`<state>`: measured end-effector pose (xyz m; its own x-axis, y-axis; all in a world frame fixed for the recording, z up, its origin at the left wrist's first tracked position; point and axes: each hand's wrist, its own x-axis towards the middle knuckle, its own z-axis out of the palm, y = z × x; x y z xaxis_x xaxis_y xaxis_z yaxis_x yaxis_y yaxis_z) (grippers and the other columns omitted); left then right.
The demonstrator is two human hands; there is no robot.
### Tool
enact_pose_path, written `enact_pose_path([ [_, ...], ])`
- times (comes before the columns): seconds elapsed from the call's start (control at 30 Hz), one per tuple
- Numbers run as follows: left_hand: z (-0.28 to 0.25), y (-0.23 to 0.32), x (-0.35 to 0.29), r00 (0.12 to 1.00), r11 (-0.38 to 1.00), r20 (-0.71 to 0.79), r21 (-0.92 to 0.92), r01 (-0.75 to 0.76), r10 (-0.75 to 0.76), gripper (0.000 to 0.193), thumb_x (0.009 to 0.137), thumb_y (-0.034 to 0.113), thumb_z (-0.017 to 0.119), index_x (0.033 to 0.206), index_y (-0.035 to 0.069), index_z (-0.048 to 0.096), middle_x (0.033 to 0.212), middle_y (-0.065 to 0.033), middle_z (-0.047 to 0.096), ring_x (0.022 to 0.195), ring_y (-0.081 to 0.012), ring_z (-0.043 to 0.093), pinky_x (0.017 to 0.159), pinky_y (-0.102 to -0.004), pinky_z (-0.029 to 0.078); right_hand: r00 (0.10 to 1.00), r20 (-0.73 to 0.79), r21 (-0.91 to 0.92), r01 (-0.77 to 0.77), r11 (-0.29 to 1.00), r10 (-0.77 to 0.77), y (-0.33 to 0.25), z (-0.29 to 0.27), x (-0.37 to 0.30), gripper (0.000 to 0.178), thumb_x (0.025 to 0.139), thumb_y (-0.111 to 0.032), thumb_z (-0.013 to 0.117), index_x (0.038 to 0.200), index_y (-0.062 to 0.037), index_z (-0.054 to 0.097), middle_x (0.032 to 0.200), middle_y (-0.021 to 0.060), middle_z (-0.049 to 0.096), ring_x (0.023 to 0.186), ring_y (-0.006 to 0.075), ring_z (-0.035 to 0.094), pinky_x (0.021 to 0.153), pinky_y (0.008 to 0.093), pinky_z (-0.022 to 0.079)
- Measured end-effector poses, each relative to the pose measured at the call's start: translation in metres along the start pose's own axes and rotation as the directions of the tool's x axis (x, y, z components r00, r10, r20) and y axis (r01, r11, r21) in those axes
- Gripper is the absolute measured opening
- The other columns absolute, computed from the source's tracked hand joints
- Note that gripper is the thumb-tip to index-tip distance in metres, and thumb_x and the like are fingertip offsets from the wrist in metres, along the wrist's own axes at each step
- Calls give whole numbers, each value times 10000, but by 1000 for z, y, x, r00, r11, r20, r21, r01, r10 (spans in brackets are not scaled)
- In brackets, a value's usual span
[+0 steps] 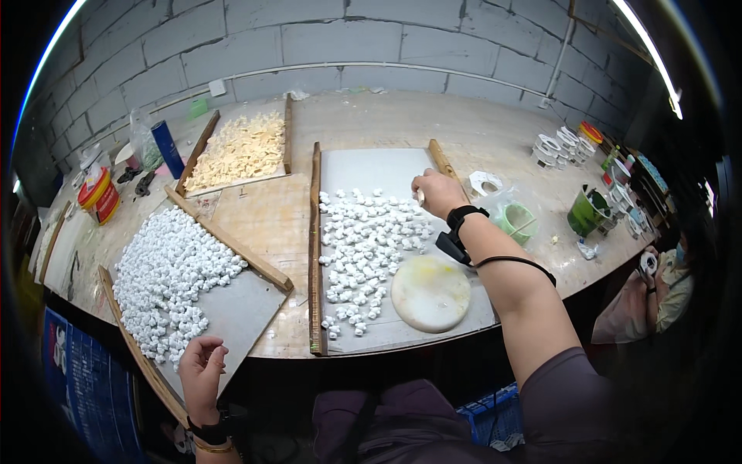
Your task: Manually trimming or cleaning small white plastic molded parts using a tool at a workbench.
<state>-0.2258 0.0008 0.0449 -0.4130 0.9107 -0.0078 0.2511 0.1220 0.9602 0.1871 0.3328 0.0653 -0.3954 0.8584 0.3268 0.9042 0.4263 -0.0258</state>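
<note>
Head view: your right hand [438, 193] apparently pinches a pale piece [420, 198] above the right tray [367, 164]. Your left hand [202, 371], half-curled and empty, is near white pieces [174, 271].

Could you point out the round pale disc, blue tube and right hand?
Round pale disc [430, 295], head view: flat top.
Blue tube [168, 149], head view: its side.
Right hand [440, 192], head view: its back.

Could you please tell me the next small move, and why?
Perhaps lower the right hand and set the pale piece it seems to pinch onto the bare far end of the tray below, since white pieces crowd its left side.
</note>
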Motion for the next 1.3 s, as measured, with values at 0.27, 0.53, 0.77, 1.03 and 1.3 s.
enact_pose_path([
  [0.27, -44, -17, 40, 990, 977, -140, 215, 2, 28, 136, 835, 95, 661, 935, 3, 649, 783, -18, 635, 657, -68, 549, 591, -230, 459, 989, 125, -197, -54, 979, 80, 60, 63, 27, 141, 739, -49, 625, 840, -138, 667, 939, 116, 630, 905, 309, 631, 773, 413, 517],
  [0.53, -85, -26, 24, 931, 998, -361, 3, 60, -55, 115, 871, 64, 629, 959, -10, 627, 847, -14, 632, 769, -75, 574, 704, -217, 469, 987, 130, -184, -65, 981, 90, 93, 94, 32, 165, 724, 34, 617, 806, -104, 660, 942, 117, 622, 919, 316, 623, 785, 401, 511],
  [0.77, -77, -70, 23, 939, 894, -307, 448, 1, 153, 361, 787, 132, 699, 1120, 18, 619, 992, -156, 640, 955, -276, 612, 852, -360, 491, 1000, -8, -103, -15, 995, 14, 74, 68, 48, 137, 732, 15, 624, 815, -90, 653, 882, 135, 610, 881, 339, 616, 734, 421, 503],
  [1.03, -22, -39, 73, 999, 299, -12, 954, 21, -32, 579, 767, 192, 605, 1331, 230, 477, 1303, -198, 450, 1188, -381, 468, 967, -478, 416, 920, -276, 123, 319, 940, -277, -51, -73, 28, 147, 706, -24, 693, 827, -74, 627, 833, 116, 594, 798, 341, 602, 668, 417, 476],
  [1.3, -46, -58, 72, 995, 247, 75, 965, -87, 58, 417, 868, 109, 476, 1282, 154, 500, 1152, -208, 513, 1026, -386, 585, 819, -457, 513, 719, -402, 59, 639, 767, -567, -128, -182, -79, 216, 627, 9, 718, 799, -63, 611, 754, 81, 547, 691, 269, 588, 570, 362, 464],
])
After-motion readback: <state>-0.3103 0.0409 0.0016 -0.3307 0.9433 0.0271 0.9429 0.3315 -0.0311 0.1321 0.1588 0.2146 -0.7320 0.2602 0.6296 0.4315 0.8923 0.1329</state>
